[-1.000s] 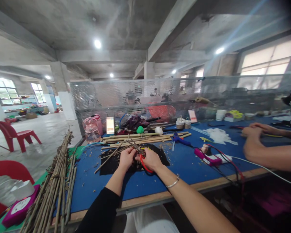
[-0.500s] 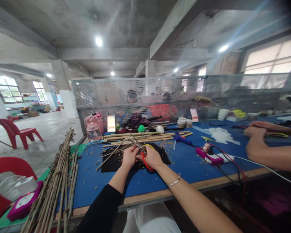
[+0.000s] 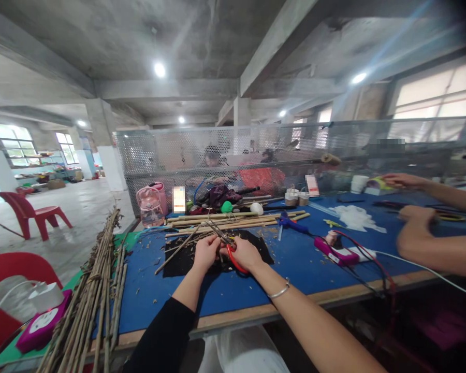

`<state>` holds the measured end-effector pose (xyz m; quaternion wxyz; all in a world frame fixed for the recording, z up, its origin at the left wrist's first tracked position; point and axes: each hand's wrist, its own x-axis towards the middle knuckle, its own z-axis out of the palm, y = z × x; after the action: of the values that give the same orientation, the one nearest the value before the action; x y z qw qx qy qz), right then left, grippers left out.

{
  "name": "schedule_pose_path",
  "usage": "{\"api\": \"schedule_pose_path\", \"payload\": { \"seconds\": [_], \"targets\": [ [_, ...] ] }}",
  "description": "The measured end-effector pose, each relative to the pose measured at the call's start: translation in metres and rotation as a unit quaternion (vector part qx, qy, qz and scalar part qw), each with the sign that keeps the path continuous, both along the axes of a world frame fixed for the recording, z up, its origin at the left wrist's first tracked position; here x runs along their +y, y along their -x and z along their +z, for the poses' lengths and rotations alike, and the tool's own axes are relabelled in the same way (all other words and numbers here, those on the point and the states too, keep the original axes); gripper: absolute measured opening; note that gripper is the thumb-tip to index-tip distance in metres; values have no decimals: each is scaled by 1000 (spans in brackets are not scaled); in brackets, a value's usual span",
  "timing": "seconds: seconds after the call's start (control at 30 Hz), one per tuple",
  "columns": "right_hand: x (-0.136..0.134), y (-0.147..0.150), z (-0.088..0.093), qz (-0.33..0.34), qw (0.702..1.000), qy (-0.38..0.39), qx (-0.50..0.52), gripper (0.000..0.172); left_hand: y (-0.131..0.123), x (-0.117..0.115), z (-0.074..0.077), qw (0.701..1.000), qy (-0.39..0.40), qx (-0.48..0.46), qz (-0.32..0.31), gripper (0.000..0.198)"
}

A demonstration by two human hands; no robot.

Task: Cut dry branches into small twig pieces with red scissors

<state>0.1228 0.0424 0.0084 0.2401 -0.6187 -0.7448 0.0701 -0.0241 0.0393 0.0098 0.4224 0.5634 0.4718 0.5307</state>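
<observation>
Reaching over the table's wooden front edge (image 3: pixel 252 314), the person's hands meet at red-handled scissors (image 3: pixel 233 257), held above a black cloth (image 3: pixel 264 252) strewn with scraps. The right hand (image 3: pixel 247 254) is wrapped around the handles; the left hand (image 3: pixel 205 252) has its fingers gathered beside the blades, and I can't tell what, if anything, they pinch. Both hands have barely shifted over the last second, so I take the work to be fine and local. To the left, a bundle of sticks (image 3: pixel 91 290) bounds the space; to the right, blue tabletop (image 3: pixel 295 274) gives some elbow room before the purple power strip (image 3: pixel 336 252). Just behind the cloth, pale poles (image 3: pixel 252 221) limit forward movement, with a blue glue gun (image 3: pixel 295 224) near their ends. Farther off, a co-worker's hand (image 3: pixel 406 180) has just moved to something yellow-green (image 3: pixel 378 183), well apart, hardly a hindrance. Beyond stands a perforated metal screen (image 3: pixel 178 155).
</observation>
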Motion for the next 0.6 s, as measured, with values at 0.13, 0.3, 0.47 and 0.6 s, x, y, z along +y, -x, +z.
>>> {"api": "schedule_pose_path", "payload": {
  "seconds": [0.13, 0.3, 0.47, 0.6],
  "targets": [
    [2, -1, -2, -2, 1000, -1, -13, 49, 2, 2, -2, 1000, 10, -17, 20, 27],
    [1, -3, -1, 0, 1000, -1, -20, 51, 3, 1, 1, 1000, 12, -9, 0, 25],
    [-1, -4, 4, -9, 999, -16, -32, 49, 2, 1, 1, 998, 9, -44, -45, 32],
    [-4, -3, 5, 11, 1000, -23, -8, 47, 1, 5, -2, 991, 29, -119, -52, 36]
  ]
}}
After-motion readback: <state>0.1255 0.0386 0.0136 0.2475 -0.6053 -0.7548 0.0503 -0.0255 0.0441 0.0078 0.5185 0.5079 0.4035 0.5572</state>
